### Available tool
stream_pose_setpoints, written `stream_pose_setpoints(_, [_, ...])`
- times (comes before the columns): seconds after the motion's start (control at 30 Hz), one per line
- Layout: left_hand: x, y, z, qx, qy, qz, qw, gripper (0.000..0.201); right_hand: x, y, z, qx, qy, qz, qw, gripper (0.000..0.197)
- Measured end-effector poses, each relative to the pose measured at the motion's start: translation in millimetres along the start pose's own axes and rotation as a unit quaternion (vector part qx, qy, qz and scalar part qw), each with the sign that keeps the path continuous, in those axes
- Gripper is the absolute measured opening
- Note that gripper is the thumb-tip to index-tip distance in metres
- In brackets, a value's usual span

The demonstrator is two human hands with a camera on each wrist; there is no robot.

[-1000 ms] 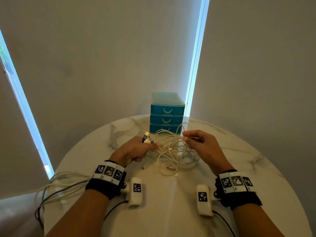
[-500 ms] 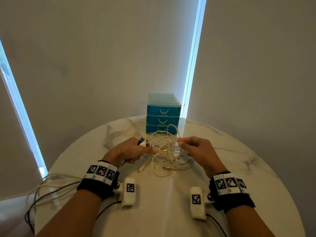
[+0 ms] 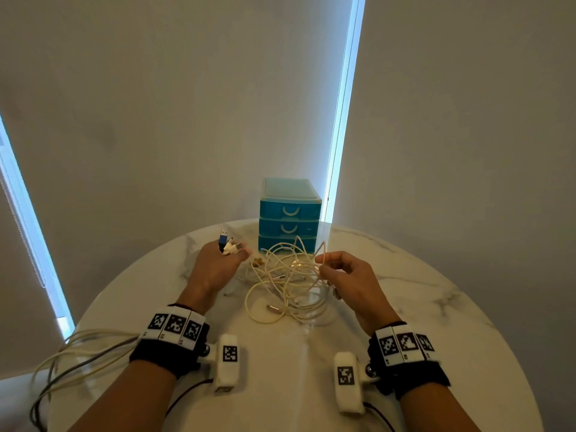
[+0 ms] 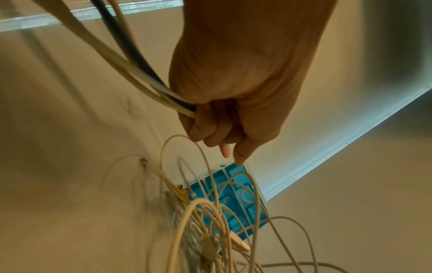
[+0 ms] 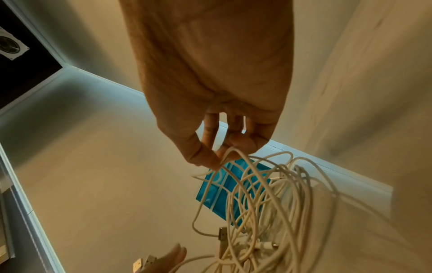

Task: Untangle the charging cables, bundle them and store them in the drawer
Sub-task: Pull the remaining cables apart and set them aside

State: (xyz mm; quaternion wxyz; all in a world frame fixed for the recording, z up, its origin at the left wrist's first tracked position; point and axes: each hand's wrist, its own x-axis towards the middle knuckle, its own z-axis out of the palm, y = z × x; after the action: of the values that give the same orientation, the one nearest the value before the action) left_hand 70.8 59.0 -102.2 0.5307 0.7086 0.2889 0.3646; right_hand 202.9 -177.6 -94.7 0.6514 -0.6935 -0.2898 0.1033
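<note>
A tangle of thin white charging cables [image 3: 286, 285] lies on the round marble table [image 3: 436, 322] between my hands. My left hand [image 3: 218, 266] grips a bunch of cables, and their plug ends [image 3: 229, 243], one blue, stick up from the fist. In the left wrist view those cables [image 4: 140, 79] run out of my left hand [image 4: 224, 118] toward the wrist. My right hand [image 3: 343, 275] pinches a raised white loop [image 5: 231, 153] between thumb and fingers [image 5: 210, 157]. A small teal drawer unit [image 3: 290, 216] with three shut drawers stands behind the tangle.
White and grey cables [image 3: 78, 353] trail off the table's left edge from my left wrist. The drawer unit stands at the table's far edge against the blinds [image 3: 187, 120]. Bare marble stretches to the right and toward me.
My left hand has drawn away to the left with the plug ends. My right hand has stayed on its loop, and the tangle has spread wider between the hands.
</note>
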Motion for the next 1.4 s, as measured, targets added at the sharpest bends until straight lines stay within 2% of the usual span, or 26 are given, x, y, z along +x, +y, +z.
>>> stream_pose_setpoints(0.07, [-6.5,10.6,-0.2,-0.001,-0.014,0.011,1.000,0.027,-1.4,-2.6,1.6,0.000,-0.006,-0.021,1.000,0.018])
stream_pose_setpoints(0.13, [-15.5,23.4,1.0,0.020,-0.059,0.001,0.998,0.044,-3.1,-5.2,5.7,-0.014,-0.044,-0.034,0.998,0.020])
stream_pose_setpoints(0.23, [-26.3,34.2,7.3,0.064,-0.129,-0.008,0.990,0.055,-6.4,-9.4,14.7,-0.053,-0.103,-0.044,0.992,0.022])
stream_pose_setpoints(0.3, [-30.2,36.0,9.0,0.050,-0.133,0.005,0.990,0.049,-7.8,-10.9,17.8,-0.072,-0.123,-0.045,0.989,0.018])
stream_pose_setpoints(0.47, [-24.7,30.7,3.7,-0.013,-0.124,0.052,0.991,0.017,-10.2,-12.9,15.2,-0.072,-0.138,-0.043,0.987,0.012])
stream_pose_setpoints(0.53, [-22.4,27.8,4.5,-0.011,-0.115,0.059,0.992,0.013,-10.8,-16.5,14.0,-0.048,-0.101,-0.062,0.992,0.008])
stream_pose_setpoints(0.6, [-23.5,31.2,5.1,-0.017,-0.111,0.074,0.991,0.015,-9.1,-20.1,10.8,-0.013,-0.013,-0.111,0.994,0.011])
stream_pose_setpoints(0.67, [-26.0,35.9,5.3,-0.007,-0.144,0.102,0.984,0.021,-5.0,-23.0,5.1,0.022,0.070,-0.150,0.986,0.014])
stream_pose_setpoints(0.77, [-32.4,40.3,9.6,0.040,-0.224,0.119,0.967,0.026,0.4,-21.7,-3.0,0.061,0.137,-0.170,0.974,0.019])
stream_pose_setpoints(0.8, [-33.7,40.0,11.5,0.055,-0.233,0.123,0.963,0.027,1.7,-20.7,-5.9,0.079,0.156,-0.170,0.970,0.020])
stream_pose_setpoints(0.9, [-33.1,40.0,12.3,0.054,-0.168,0.129,0.976,0.028,3.8,-21.2,-16.6,0.157,0.213,-0.167,0.950,0.022])
stream_pose_setpoints(1.0, [-30.6,43.8,7.0,-0.003,-0.099,0.122,0.987,0.028,4.0,-27.5,-25.1,0.218,0.240,-0.182,0.928,0.020])
stream_pose_setpoints(1.07, [-32.0,47.1,5.8,-0.025,-0.081,0.128,0.988,0.027,1.2,-31.1,-20.5,0.227,0.210,-0.183,0.933,0.017])
stream_pose_setpoints(1.13, [-35.1,50.8,7.5,-0.050,-0.088,0.141,0.985,0.024,-3.7,-32.8,-6.6,0.203,0.152,-0.169,0.952,0.019])
stream_pose_setpoints(1.23, [-38.0,52.1,12.2,-0.067,-0.163,0.151,0.973,0.035,-11.3,-36.7,13.3,0.167,0.090,-0.150,0.970,0.019])
stream_pose_setpoints(1.3, [-37.5,49.1,14.6,-0.024,-0.204,0.152,0.967,0.042,-15.7,-42.0,19.0,0.166,0.073,-0.141,0.973,0.018])
stream_pose_setpoints(1.4, [-37.4,44.2,18.3,0.043,-0.219,0.161,0.961,0.037,-19.3,-47.7,20.0,0.195,0.059,-0.125,0.971,0.020])
